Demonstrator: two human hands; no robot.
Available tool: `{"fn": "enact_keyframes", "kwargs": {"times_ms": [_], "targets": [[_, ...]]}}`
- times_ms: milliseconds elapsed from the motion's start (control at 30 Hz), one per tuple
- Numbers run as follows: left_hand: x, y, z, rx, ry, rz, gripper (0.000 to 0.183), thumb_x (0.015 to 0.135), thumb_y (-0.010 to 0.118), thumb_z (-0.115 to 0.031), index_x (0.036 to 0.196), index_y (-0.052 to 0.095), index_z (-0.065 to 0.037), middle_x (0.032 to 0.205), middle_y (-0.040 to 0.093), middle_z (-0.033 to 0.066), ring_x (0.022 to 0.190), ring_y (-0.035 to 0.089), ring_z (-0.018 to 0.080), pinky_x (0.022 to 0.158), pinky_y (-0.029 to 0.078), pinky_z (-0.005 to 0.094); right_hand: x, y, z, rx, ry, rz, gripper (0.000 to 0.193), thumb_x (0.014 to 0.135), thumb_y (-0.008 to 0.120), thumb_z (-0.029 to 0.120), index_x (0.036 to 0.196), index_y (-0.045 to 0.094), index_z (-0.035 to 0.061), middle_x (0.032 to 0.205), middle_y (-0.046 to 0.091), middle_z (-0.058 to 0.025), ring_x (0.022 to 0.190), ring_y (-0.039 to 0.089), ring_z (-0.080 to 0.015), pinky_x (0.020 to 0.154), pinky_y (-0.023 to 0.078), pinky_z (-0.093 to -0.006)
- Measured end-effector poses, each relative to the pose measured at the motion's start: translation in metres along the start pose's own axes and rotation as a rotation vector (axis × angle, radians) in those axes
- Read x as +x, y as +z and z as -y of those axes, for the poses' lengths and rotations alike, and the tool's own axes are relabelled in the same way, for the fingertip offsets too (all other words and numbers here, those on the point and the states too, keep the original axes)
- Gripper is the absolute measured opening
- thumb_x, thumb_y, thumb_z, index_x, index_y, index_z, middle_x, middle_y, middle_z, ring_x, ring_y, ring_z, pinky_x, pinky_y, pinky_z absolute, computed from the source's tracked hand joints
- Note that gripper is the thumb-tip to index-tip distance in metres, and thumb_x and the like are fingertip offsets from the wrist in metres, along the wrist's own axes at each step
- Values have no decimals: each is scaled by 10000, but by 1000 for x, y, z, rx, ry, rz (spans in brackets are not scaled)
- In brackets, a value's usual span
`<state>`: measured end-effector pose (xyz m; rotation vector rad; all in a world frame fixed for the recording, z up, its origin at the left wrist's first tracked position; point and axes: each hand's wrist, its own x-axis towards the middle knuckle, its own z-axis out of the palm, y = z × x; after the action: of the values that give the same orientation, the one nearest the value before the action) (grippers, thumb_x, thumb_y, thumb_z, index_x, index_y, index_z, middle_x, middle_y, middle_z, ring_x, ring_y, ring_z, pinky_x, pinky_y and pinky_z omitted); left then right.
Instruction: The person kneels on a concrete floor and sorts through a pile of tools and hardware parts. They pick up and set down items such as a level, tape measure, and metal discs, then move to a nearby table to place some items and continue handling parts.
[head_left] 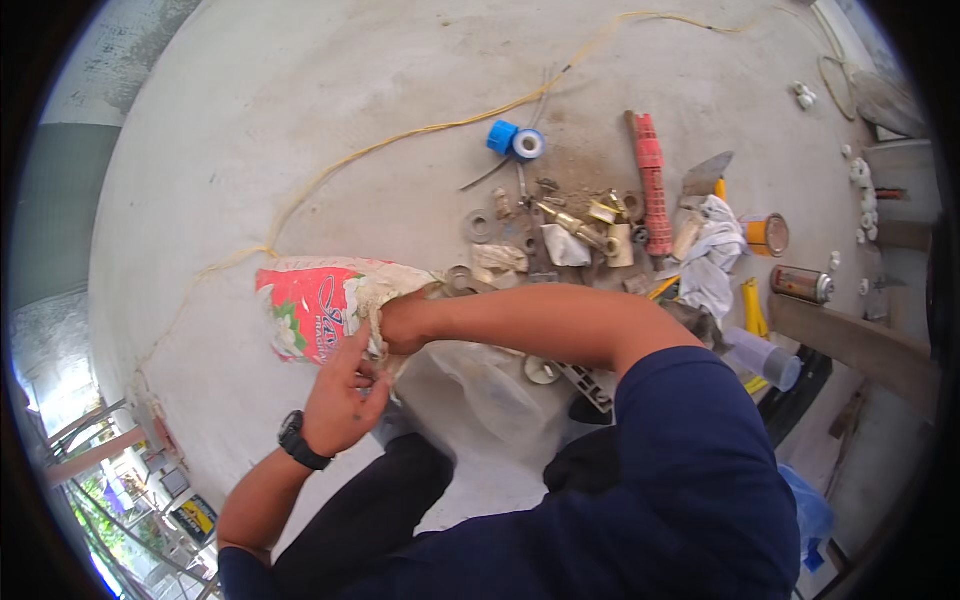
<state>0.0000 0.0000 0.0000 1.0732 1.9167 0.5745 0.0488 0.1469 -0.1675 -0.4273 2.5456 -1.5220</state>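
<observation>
My right hand reaches into the mouth of the red-and-white bag, which lies on the floor in front of me, to the left; its fingers are hidden, so I can't tell whether they're closed. My left hand touches the bag's rim, index finger extended, perhaps pinching it. Near my right forearm are metal fittings and 2 blue spools.

The floor looks matt, with a creased plastic-looking sack at the view's nine o'clock, shiny metal fittings at two, rumpled cloth at three, filmy clear plastic at six.
</observation>
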Motion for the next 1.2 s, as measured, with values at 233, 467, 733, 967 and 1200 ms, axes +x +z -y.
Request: {"fn": "enact_keyframes", "kwargs": {"times_ms": [233,467,733,967,1200], "targets": [[17,14,-1,-114,-15,106,837,862,672,18,1611,304,-52,1131,602,135,784,592,148,726,547,286,-158,-85,-3,75,357,-136,323,900,668,283,1139,755,83,1063,739,-199,995,716,-361,887,552,-457],[25,27,1,-93,17,112,801,879,717,-21,1573,319,1,1043,630,128,806,653,159,720,549,290,-302,-185,-63,-451,1138,-1073,509,875,723,378,1218,628,14,1161,709,-248,1078,680,-407,947,538,-485],[22,29,10,-322,17,133,681,962,675,-56,1547,339,37,990,630,83,836,644,125,755,531,269,-335,-172,-98,-420,1459,-803,519,875,703,369,1235,560,24,1170,707,-263,1127,672,-444,962,536,-520],[26,26,25,-397,-80,195,517,970,704,-113,1419,508,52,998,626,17,854,590,79,781,513,246,-372,-188,-81,-357,1059,-1074,370,886,650,293,1134,607,22,997,740,-207,934,725,-370,819,563,-486],[31,30,14,-435,-53,105,448,961,713,-109,1349,559,55,1018,653,29,884,617,84,815,532,254,-395,-170,-96,946,804,-1216,322,962,566,327,1045,649,27,853,690,-106,706,671,-225,626,577,-355]]}}
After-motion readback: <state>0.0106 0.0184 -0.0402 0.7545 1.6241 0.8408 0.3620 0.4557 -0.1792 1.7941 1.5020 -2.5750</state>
